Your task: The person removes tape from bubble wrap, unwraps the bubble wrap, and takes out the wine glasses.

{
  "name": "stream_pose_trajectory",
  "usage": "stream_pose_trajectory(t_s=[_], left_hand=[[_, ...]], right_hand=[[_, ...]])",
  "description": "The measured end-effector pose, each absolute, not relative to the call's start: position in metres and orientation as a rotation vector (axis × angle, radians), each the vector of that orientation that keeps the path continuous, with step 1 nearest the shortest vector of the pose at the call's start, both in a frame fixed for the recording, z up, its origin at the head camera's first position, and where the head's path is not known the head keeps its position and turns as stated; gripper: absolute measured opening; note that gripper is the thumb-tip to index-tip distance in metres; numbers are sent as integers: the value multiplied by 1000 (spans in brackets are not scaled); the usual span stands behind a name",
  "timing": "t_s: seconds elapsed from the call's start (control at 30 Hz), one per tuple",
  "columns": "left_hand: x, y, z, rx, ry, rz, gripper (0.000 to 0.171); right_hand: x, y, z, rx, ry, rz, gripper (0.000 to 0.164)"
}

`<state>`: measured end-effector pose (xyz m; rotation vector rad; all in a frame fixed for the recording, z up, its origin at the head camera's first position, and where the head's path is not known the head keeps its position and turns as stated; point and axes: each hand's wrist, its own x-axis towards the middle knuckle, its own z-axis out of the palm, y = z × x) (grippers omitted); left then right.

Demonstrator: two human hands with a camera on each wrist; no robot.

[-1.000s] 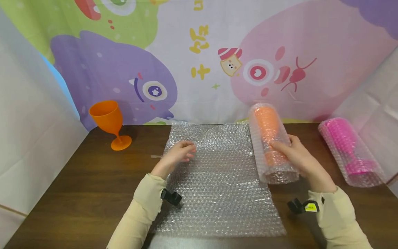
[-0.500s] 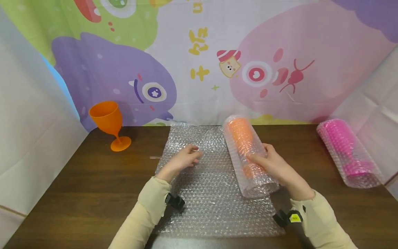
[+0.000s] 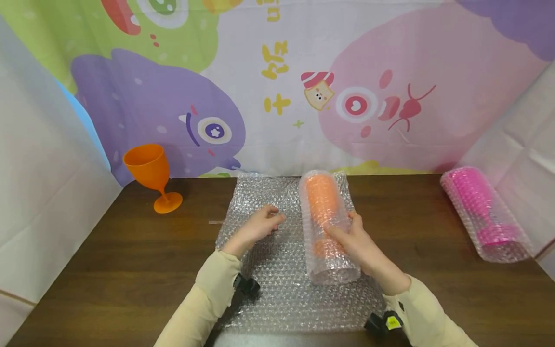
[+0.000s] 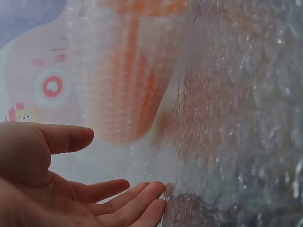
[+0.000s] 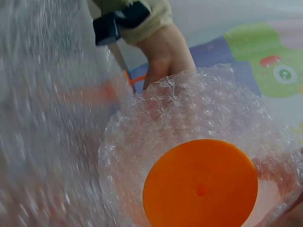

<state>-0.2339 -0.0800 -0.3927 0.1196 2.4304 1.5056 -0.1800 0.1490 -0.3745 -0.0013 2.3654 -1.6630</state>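
Presently, I record a bubble-wrap sheet (image 3: 277,308) lying flat on the dark worktop (image 3: 99,279); it serves as reference for all positions below. My right hand (image 3: 362,246) is grasping an orange goblet rolled in bubble wrap (image 3: 322,195), thumb along the upper side of the roll. This roll is over the right-hand part of the sheet, its bowl end toward the sheet's far edge and its foot toward me. I cannot determine whether the roll is touching the sheet. The right wrist view shows the goblet's round orange base (image 5: 200,189) inside the near end of the roll.

My left hand (image 3: 261,224) is released, thumb and fingers loosely parted, above the left portion of the sheet and beside the roll; fingertip contact with the sheet cannot be confirmed.

Left of the sheet, well apart from it, an unwrapped orange goblet (image 3: 149,168) stands upright. A small pale strip (image 3: 215,222) is noted just beside the sheet's left edge. Well to the right of the sheet lies a wrapped pink goblet (image 3: 477,202), foot toward me. Behind the sheet hangs a printed cartoon backdrop (image 3: 256,149).
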Motion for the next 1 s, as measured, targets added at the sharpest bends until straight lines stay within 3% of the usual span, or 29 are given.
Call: stream_pose_trajectory(t_s=[0.5,0.7,1.0], left_hand=[[-244,-54,-376,232,2709,1456,45],[-256,-36,-373,348,2989,1329,35],[-260,-26,-385,274,3186,1310,22]], right_hand=[[-174,137,-388,-42,2367,-1704,82],[-174,135,-389,-23,2428,-1652,83],[-177,141,-384,-66,2438,-1492,85]])
